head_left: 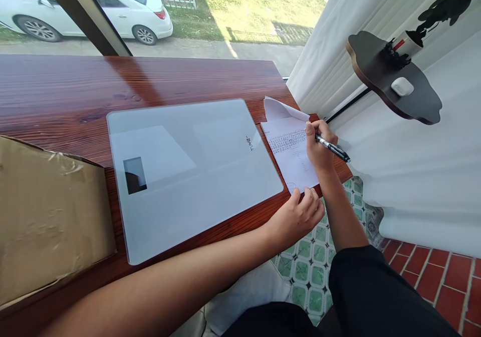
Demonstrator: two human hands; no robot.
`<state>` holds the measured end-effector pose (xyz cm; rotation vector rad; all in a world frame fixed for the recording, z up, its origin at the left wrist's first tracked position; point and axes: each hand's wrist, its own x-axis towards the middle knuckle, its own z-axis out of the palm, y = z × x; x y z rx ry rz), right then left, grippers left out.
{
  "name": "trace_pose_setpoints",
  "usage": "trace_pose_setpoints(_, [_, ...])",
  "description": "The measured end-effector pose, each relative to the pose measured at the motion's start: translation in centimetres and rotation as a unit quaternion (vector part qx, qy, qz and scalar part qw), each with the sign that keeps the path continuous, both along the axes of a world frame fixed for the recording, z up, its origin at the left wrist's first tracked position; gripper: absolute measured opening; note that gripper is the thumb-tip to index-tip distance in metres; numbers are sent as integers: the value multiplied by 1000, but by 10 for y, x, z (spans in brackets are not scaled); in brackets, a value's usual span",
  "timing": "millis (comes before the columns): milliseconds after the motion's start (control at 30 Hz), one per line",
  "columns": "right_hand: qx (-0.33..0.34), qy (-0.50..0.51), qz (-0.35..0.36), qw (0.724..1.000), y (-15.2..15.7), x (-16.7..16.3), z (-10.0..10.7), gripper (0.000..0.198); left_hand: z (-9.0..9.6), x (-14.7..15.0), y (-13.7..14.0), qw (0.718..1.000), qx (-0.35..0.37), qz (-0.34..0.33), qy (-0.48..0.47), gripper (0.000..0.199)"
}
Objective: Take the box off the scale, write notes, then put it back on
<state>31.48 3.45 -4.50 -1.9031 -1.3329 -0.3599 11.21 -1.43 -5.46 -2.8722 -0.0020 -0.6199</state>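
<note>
My right hand (321, 144) is closed around a black-and-clear pen (332, 148), its tip near the upper right of a white notepad (296, 162). Rows of small dark handwriting fill the upper part of that page, with fainter marks lower down. Its top sheet (283, 110) is folded back and curls up at the far end. My left hand (300, 212) rests at the notepad's near edge, fingers curled with their tips on the paper's border. Just left of the notepad lies a large glossy white panel (199, 177) with a small dark rectangular window.
A cardboard box (52, 222) stands on the left of the reddish wooden table (195, 76). At the right, a small dark shelf (394, 76) holds a white case (402, 86) and a potted plant (408, 45) before white curtains (413, 177). A white car is outside the window.
</note>
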Motion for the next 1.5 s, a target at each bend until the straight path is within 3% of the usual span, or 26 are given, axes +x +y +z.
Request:
trace_pose_setpoints(467, [-28, 60, 19, 998, 1, 2, 1, 24, 6, -3, 1, 1000, -3, 1, 24, 40])
trace_pose_setpoints(733, [-71, 110, -38, 991, 2, 3, -2, 28, 6, -4, 2, 999, 7, -2, 32, 41])
trace_pose_setpoints(1200, [-120, 51, -44, 991, 6, 9, -13, 39, -1, -7, 3, 998, 50, -38, -2, 39])
trace_pose_setpoints(1367, [-136, 24, -50, 989, 9, 12, -17, 40, 10, -17, 8, 992, 56, -114, -9, 38])
trace_pose_setpoints(1500, [-133, 28, -55, 989, 10, 11, -18, 44, 24, -44, 11, 992, 51, -117, -9, 38])
